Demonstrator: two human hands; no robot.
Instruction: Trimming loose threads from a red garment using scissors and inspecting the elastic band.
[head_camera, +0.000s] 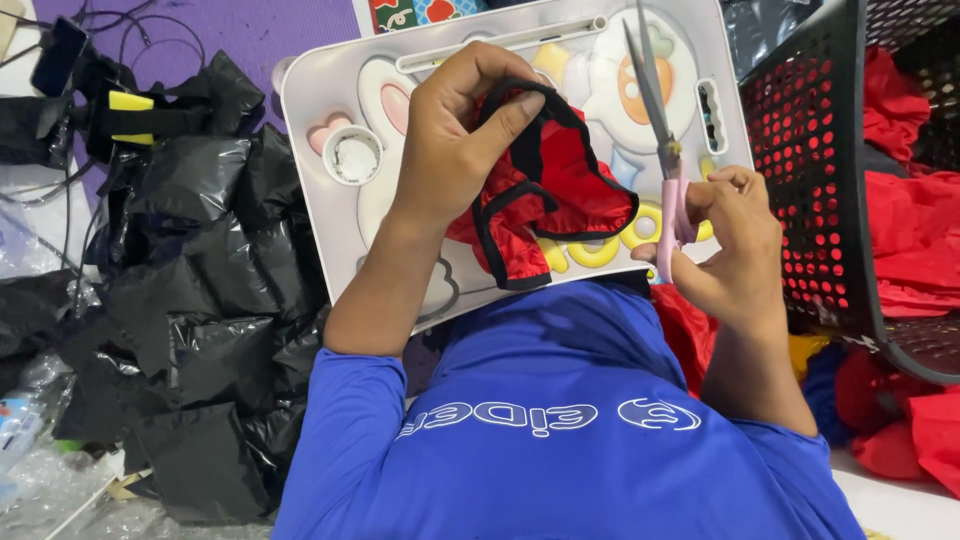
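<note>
Left hand (450, 140) at centre frame, fingers pinching soft red black-trimmed fabric (545, 195), right hand (735, 245) gripping pink-handled metal scissors (662, 150), blades upward, glossy white tray (340, 90) beneath

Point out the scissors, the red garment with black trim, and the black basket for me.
scissors (668, 160): head view, on the pivot where the blades meet.
red garment (560, 165): head view, on its red middle panel.
black basket (810, 160): head view, on its perforated side wall.

Red black-trimmed garment (545, 190) in left hand (450, 140), pink-handled scissors (660, 150) in right hand (735, 245).
</note>
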